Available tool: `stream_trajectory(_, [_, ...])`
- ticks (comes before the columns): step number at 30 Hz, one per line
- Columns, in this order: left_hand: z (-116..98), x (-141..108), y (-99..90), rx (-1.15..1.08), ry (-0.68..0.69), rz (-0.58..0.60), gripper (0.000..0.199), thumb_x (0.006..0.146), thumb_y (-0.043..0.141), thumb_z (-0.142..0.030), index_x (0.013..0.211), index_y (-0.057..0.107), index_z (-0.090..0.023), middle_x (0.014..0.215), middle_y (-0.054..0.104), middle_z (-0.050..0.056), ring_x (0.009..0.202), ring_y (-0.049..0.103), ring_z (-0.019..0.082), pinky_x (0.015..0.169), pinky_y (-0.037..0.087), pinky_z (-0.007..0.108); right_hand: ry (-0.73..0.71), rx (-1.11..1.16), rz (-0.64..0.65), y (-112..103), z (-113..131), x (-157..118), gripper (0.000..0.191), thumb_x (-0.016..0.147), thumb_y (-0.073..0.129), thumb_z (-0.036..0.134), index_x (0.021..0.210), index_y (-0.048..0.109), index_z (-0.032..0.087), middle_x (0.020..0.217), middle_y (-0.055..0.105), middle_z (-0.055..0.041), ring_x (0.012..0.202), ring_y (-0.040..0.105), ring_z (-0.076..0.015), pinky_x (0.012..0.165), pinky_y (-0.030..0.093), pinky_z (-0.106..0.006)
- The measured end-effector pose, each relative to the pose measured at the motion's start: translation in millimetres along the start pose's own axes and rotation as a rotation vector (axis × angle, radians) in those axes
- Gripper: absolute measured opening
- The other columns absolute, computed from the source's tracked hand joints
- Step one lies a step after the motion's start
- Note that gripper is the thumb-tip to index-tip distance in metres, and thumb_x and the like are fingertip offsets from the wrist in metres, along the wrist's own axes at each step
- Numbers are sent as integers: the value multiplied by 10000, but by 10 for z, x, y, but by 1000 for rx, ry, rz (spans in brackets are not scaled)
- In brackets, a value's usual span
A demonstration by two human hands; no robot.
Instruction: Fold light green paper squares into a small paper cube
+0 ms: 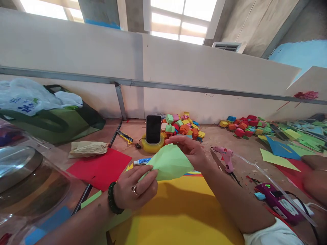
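A folded sheet of light green paper (171,164) is held up in front of me, over a large yellow sheet (176,207). My left hand (138,187), with a ring and a dark beaded bracelet (113,198), pinches its lower left edge between thumb and fingers. Behind the paper's upper right side, my right hand (191,149) is closed on it; part of that hand is hidden by the paper. Just past my hands, a phone (153,129) stands upright by a yellow roll of tape (150,146). A blue and white tube (142,161) lies left of the paper.
Small folded paper boxes (185,129) are heaped behind, with another heap (245,126) further right. A pink glue gun (226,158) and a purple power strip (279,202) lie right. Red paper (102,170), a cutter (125,137) and a glass jar (33,183) are left. Another person's hand (316,177) shows right.
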State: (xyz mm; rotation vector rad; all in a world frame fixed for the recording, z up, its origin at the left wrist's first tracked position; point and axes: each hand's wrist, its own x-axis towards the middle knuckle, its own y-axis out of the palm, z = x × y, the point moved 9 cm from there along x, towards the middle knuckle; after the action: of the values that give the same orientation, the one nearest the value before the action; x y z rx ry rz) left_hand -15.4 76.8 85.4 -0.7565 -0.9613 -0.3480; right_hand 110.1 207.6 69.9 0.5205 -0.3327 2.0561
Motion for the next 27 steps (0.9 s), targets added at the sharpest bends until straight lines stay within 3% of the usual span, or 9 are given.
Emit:
stream_trajectory(5, [129, -81, 37, -32, -133, 17, 212, 778, 588, -83, 948, 604, -208, 824, 684, 12, 777, 656, 128, 694, 559, 206, -25, -17, 36, 23, 12, -4, 374, 717, 779, 285, 1074, 676, 238, 1107, 665, -70, 946, 646, -170, 829, 547, -285])
stream_trajectory(12, [162, -80, 21, -12, -97, -81, 168, 770, 592, -41, 809, 581, -204, 808, 664, 5, 797, 622, 139, 773, 565, 264, 66, 127, 77, 72, -69, 30, 435, 724, 775, 303, 1137, 639, 295, 1145, 657, -35, 948, 646, -149, 817, 545, -270])
stream_trajectory(17, [214, -118, 97, -33, -93, -23, 167, 809, 536, -58, 760, 560, -215, 813, 689, -7, 793, 628, 143, 780, 543, 296, 74, 67, 80, 23, -150, 52, 127, 711, 780, 327, 760, 722, 226, 1199, 629, -65, 1046, 616, -186, 861, 526, -301])
stream_trajectory(27, [475, -224, 163, -16, -241, -3, 161, 785, 509, -78, 790, 546, -234, 818, 704, 12, 844, 652, 187, 836, 479, 367, 258, 260, 54, -61, -501, 75, 362, 603, 839, 385, 538, 555, 171, 1244, 615, -98, 945, 657, -212, 759, 554, -337])
